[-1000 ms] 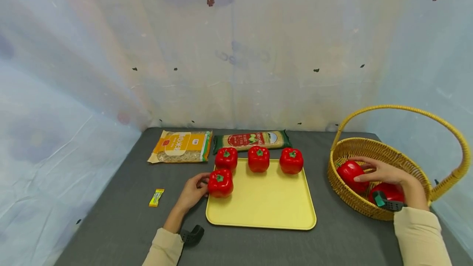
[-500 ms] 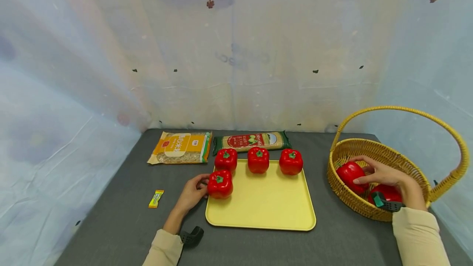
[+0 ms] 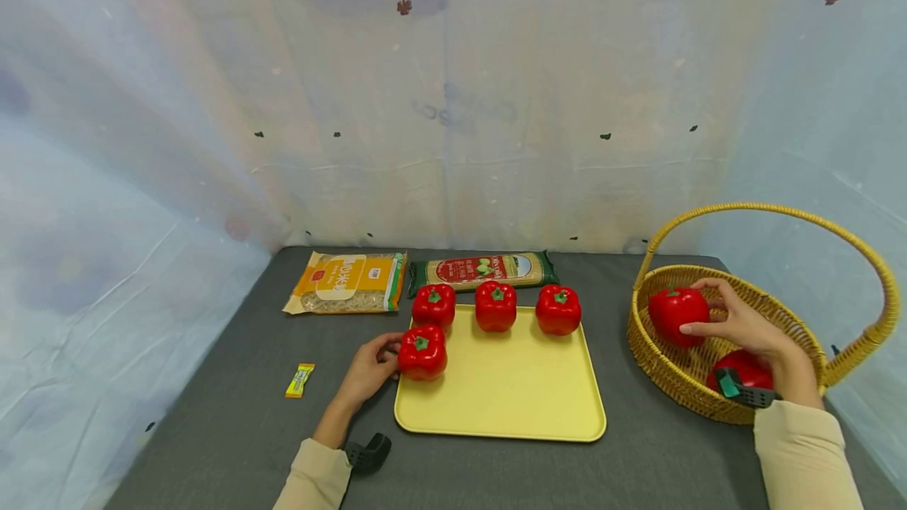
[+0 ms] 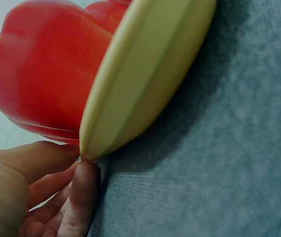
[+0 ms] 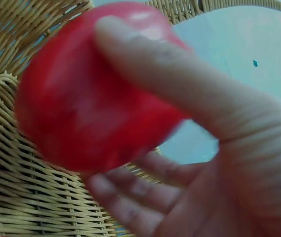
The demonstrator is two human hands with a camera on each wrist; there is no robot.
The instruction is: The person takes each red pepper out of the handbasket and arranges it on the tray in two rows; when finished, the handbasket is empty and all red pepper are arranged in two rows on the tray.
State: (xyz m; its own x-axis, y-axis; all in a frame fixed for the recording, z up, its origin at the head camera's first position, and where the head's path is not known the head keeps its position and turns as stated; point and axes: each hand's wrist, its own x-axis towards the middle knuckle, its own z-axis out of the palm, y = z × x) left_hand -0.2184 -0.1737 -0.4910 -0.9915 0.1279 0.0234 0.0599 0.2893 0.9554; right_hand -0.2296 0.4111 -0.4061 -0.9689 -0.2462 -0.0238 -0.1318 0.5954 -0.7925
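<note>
My right hand (image 3: 744,329) grips a red bell pepper (image 3: 678,316) inside the wicker basket (image 3: 676,388), thumb on one side and fingers on the other. In the right wrist view this bell pepper (image 5: 96,94) is blurred, with basket weave behind and below it. Another red bell pepper (image 3: 747,368) lies in the basket, partly hidden under my right wrist. At its left edge, my left hand (image 3: 370,368) pinches the rim of the yellow tray (image 3: 517,384); the left wrist view shows thumb and finger meeting at the tray rim (image 4: 145,74). Beside those fingers sits a red bell pepper (image 3: 423,352).
Along the tray's far side stand red bell peppers (image 3: 496,306). Behind them lies a green and red packet (image 3: 489,270), with an orange grain bag (image 3: 347,282) to its left. A small yellow sachet (image 3: 300,380) is left of my left hand. The basket's tall handle (image 3: 772,207) arches overhead.
In the basket, my right hand has lifted the bell pepper slightly and turned it more upright, its green stem now on top. My left hand and the tray stay as they were.
</note>
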